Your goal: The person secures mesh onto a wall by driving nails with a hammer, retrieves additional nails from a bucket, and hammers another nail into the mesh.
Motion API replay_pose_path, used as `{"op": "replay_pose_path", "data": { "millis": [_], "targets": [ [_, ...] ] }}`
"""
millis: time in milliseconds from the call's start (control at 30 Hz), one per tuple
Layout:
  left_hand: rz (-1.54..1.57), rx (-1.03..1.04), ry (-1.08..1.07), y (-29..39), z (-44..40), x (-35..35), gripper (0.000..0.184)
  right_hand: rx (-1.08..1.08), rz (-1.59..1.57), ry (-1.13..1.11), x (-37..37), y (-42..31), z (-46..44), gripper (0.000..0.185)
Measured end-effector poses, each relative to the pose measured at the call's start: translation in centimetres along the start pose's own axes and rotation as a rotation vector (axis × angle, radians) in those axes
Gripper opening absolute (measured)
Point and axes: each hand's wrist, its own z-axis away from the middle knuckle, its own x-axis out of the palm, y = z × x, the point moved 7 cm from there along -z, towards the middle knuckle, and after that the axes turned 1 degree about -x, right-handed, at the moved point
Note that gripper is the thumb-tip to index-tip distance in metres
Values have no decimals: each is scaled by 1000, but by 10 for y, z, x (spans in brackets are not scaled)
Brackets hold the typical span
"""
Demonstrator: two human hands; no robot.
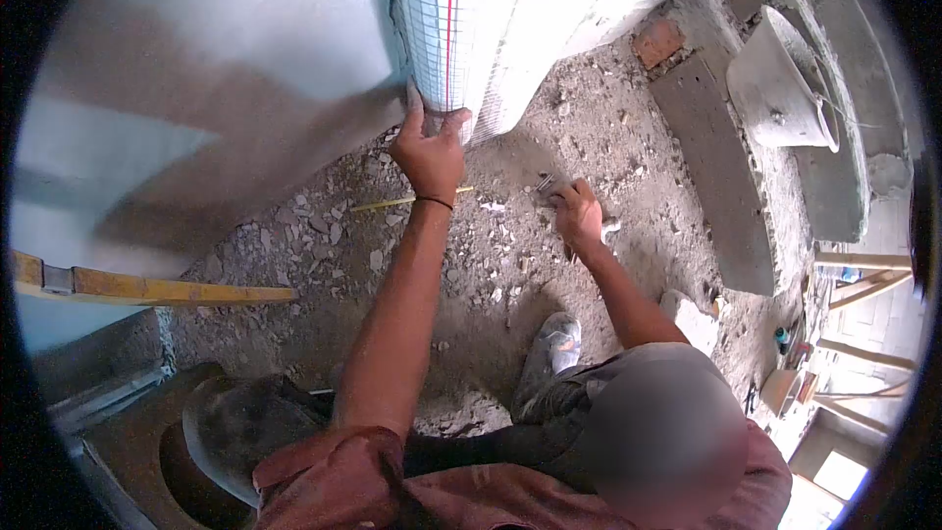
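A white mesh strip (432, 34) with a grid and a red line runs along the wall corner at the top. My left hand (430, 159) grips its lower end, thumb on one side and fingers on the other. To the right, over the rubble floor, my right hand (579, 214) is closed around a small greyish thing (549, 186). Part of that thing pokes out past the fingertips; its kind cannot be made out. A gap separates this hand from the mesh.
Broken plaster and rubble cover the floor (334, 236). A thin yellow strip (383, 204) lies near the wall. At left a yellow level-like bar (177, 289) leans in. A whitish bucket (775, 88) sits on concrete steps (721, 177) at right. My shoe (559, 339) is below.
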Motion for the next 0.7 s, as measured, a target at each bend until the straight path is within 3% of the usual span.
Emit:
{"op": "replay_pose_path", "data": {
  "millis": [100, 133, 167, 267, 333, 433, 467, 500, 567, 600, 667, 700],
  "targets": [
    [61, 46, -30, -19, -6, 2, 83, 60, 44, -70, 4, 4, 0, 19],
    [247, -81, -55, -18, -6, 3, 81, 64, 57, -78, 5, 3, 4, 27],
    [70, 44, -28, -18, -7, 0, 76, 46, 67, -99, 6, 0, 4, 36],
    [-35, 88, -68, -10, 1, 2, 79, 28, 72, -46, -4, -5, 11, 39],
    [-238, 45, -81, 13, 11, 7, 97, 27, 65, 29, -10, -10, 12, 37],
    [-243, 83, -46, 15, 26, 28, 105, 35, -69, 61, -16, -15, 5, 38],
    [-270, 87, -58, 12, 28, 38, 121, 17, -195, 52, -19, -16, -3, 43],
    [-269, 114, -76, 19, 29, 47, 121, 33, -205, 79, -25, -16, -17, 43],
    [-308, -35, -6, 21, 25, 55, 122, 60, -407, 35, -26, -13, -55, 62],
    [-307, -13, 34, 19, 19, 62, 126, 78, -422, 62, -31, -11, -78, 62],
    [-298, 0, 75, 16, 17, 70, 129, -93, -484, -26, -33, -27, -127, 87],
    [-276, -16, 136, 12, 18, 70, 132, -83, -503, -3, -33, -33, -142, 87]
  ]
}}
